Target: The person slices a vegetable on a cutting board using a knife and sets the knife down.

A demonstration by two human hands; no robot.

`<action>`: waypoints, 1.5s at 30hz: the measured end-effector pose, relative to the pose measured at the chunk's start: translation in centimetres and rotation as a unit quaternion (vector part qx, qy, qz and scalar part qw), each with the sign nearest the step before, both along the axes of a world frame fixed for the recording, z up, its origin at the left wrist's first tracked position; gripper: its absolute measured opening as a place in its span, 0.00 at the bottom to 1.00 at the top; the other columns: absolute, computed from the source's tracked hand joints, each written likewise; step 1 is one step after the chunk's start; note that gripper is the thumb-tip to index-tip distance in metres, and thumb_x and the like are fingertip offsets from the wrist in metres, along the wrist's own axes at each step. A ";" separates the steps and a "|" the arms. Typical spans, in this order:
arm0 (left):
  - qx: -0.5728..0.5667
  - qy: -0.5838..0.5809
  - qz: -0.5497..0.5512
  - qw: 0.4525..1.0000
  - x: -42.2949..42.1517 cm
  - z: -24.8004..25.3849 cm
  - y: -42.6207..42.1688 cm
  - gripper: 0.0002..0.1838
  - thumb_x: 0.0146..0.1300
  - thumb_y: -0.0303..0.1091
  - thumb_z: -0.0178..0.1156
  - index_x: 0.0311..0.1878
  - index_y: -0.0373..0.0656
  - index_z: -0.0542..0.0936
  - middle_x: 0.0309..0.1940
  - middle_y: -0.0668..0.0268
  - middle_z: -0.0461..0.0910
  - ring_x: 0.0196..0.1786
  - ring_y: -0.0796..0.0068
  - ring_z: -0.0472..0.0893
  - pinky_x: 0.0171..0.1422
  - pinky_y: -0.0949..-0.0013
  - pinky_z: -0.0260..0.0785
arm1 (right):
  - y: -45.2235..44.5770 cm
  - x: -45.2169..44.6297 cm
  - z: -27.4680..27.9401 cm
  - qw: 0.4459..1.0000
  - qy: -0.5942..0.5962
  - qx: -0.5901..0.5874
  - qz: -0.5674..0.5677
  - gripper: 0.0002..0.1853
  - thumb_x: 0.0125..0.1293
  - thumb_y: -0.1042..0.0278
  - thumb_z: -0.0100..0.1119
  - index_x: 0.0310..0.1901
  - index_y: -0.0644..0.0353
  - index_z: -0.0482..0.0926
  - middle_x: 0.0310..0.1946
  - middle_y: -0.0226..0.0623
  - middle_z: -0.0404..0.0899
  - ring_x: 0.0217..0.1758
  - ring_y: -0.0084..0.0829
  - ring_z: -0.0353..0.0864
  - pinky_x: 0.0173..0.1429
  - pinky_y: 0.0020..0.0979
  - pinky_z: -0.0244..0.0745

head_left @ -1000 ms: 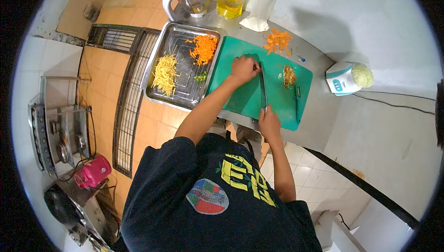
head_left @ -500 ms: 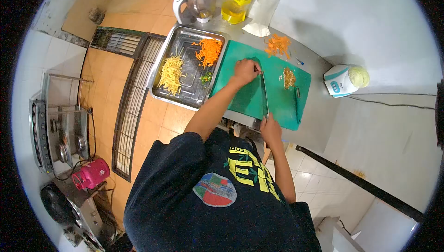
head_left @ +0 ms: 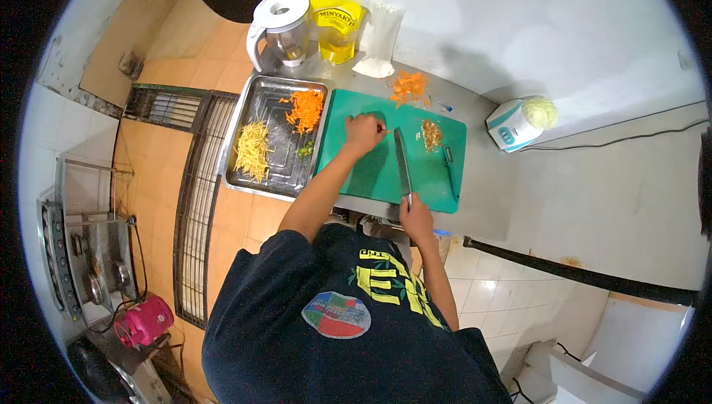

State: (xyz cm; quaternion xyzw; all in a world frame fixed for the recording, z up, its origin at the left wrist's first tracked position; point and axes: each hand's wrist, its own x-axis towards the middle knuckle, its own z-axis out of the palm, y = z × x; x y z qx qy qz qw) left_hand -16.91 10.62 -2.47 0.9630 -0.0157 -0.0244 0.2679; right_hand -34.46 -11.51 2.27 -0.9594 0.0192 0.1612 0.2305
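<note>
My left hand [head_left: 364,133] is closed over the green cutting board [head_left: 348,107], its fingers curled together. A small orange-red piece [head_left: 388,132] shows at its fingertips, too small to name. In my right hand [head_left: 417,219] is the handle of a kitchen knife [head_left: 403,165]. The blade points away from me, its tip a little to the right of my left fingertips. Right of the blade lies a heap of finely chopped light-brown bits [head_left: 431,136]. A dark-green slim tool [head_left: 449,170], perhaps a peeler, rests near the board's right edge.
Left of the board, a metal tray [head_left: 231,159] holds orange shreds [head_left: 305,111], pale yellow strips [head_left: 253,152] and chopped green bits [head_left: 305,150]. Behind stand a blender jug [head_left: 284,30], a yellow pouch [head_left: 335,30] and orange peelings [head_left: 409,88]. At right is a white-teal appliance [head_left: 512,128] with a pale green ball-shaped vegetable.
The view has shifted, so the counter appears further left and lower. The knife tip has moved right, away from my left fingertips. My left hand stays over the board.
</note>
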 end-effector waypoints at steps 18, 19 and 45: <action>0.003 -0.016 0.018 1.000 -1.1 -0.2 -0.5 0.04 0.61 0.40 0.68 0.38 0.60 0.89 0.45 0.71 0.86 0.53 0.62 0.81 0.58 0.47 0.69 | 2.1 2.0 -0.6 0.999 -0.009 -0.002 0.035 0.18 0.77 0.53 0.49 0.53 0.61 0.74 0.36 0.59 0.85 0.41 0.62 0.85 0.48 0.62 0.78; -0.004 -0.038 0.016 0.999 -1.3 -0.3 -0.5 0.04 0.61 0.40 0.68 0.38 0.60 0.89 0.44 0.71 0.86 0.53 0.63 0.81 0.58 0.47 0.69 | 2.5 2.4 -0.7 0.999 -0.019 -0.001 0.030 0.18 0.77 0.53 0.49 0.52 0.61 0.74 0.37 0.58 0.85 0.42 0.62 0.85 0.49 0.61 0.78; 0.004 -0.132 0.020 0.991 -2.4 0.7 -1.0 0.02 0.61 0.42 0.69 0.37 0.64 0.88 0.39 0.71 0.83 0.48 0.62 0.82 0.56 0.49 0.67 | 1.7 0.5 -0.6 1.000 0.004 -0.008 0.004 0.17 0.76 0.53 0.50 0.51 0.61 0.74 0.36 0.60 0.85 0.41 0.64 0.85 0.47 0.62 0.78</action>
